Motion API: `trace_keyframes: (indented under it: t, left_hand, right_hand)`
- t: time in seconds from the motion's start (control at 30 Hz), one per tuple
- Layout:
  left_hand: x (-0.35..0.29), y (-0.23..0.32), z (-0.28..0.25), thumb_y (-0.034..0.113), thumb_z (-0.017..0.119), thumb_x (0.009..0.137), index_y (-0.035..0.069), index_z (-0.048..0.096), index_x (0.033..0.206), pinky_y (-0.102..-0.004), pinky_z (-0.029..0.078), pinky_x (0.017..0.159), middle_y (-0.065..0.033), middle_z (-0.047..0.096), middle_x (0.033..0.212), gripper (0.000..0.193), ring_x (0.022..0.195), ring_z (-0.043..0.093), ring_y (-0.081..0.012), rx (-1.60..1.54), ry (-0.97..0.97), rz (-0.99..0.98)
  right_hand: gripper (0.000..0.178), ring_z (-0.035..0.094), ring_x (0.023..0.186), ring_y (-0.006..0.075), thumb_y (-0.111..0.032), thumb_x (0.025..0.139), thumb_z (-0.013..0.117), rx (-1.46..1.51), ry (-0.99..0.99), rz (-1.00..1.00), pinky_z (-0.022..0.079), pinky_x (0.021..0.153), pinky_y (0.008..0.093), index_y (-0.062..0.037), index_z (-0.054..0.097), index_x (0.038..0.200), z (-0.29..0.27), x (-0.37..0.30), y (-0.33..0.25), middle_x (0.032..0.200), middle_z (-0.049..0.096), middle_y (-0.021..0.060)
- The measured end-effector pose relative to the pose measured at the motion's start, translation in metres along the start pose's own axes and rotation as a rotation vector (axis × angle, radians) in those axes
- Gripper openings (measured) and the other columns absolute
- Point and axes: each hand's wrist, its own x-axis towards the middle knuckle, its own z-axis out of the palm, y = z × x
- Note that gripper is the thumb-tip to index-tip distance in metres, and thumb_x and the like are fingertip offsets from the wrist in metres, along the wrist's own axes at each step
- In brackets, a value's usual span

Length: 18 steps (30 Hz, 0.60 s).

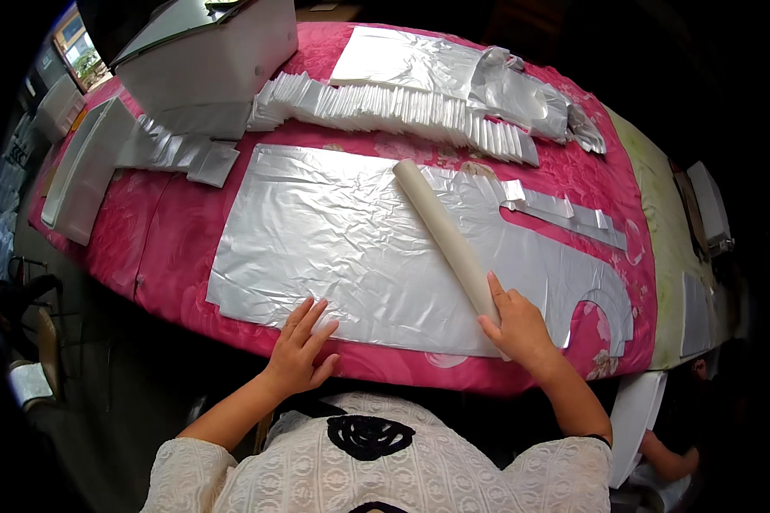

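A whitish plastic carrier bag (316, 231) with cut-out handles lies flat before me, its handles to the right and its surface creased. Across it slants a pale cardboard tube (443, 231), the far end pointing up and left. My right hand (520, 327) grips the tube's near end by the bag's near edge, thumb and index finger along it. My left hand (302, 346) rests with spread fingers on the near edge of the bag, left of the tube, and holds nothing.
Behind the bag runs a long row of folded white bags (393, 111). Farther back lie more flat bags (406, 60). A large white box (210, 64) and a long white bin (85, 171) stand at the left on the pink cloth (180, 248). Another person's arm (667, 457) shows at lower right.
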Motion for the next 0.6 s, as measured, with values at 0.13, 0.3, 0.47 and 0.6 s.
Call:
trace_keyframes:
  t: [0.13,0.3,0.47,0.6]
  left_hand:
    - [0.040,0.017,0.014,0.022,0.065,0.076,0.003,0.044,0.126,-0.0467,0.028,0.105,-0.0240,0.031,0.140,0.057,0.131,0.028,-0.0418,-0.147,-0.097,0.052]
    - [0.099,0.030,0.056,0.030,0.063,0.080,0.002,0.034,0.135,-0.0460,0.025,0.107,-0.0265,0.021,0.143,0.068,0.133,0.022,-0.0426,-0.177,-0.147,0.101]
    - [0.139,0.051,0.091,0.044,0.058,0.082,0.002,0.024,0.141,-0.0470,0.020,0.108,-0.0292,0.013,0.145,0.080,0.134,0.016,-0.0447,-0.115,-0.189,0.142]
    - [0.148,0.065,0.098,0.045,0.059,0.078,0.004,0.023,0.142,-0.0483,0.017,0.109,-0.0309,0.012,0.145,0.084,0.135,0.012,-0.0453,-0.105,-0.219,0.124]
  right_hand:
    - [0.071,0.057,0.080,0.0338,-0.032,0.082,0.059,0.175,0.019,0.119,0.048,0.072,0.0404,0.0074,0.033,0.134,0.025,-0.039,-0.025,0.089,0.055,0.0202]
    - [0.064,0.054,0.099,0.0349,-0.034,0.086,0.054,0.142,0.052,0.053,0.046,0.082,0.0411,0.0083,0.037,0.131,0.023,-0.041,-0.038,0.106,0.054,0.0232]
    - [0.055,0.037,0.125,0.0351,-0.030,0.088,0.051,0.074,0.316,-0.173,0.030,0.103,0.0396,0.0003,0.040,0.132,0.049,-0.008,0.042,0.132,0.042,0.0208]
    - [0.051,0.029,0.133,0.0314,-0.028,0.089,0.048,0.001,0.337,-0.026,0.022,0.109,0.0385,-0.0026,0.041,0.133,0.039,0.005,0.127,0.141,0.035,0.0169]
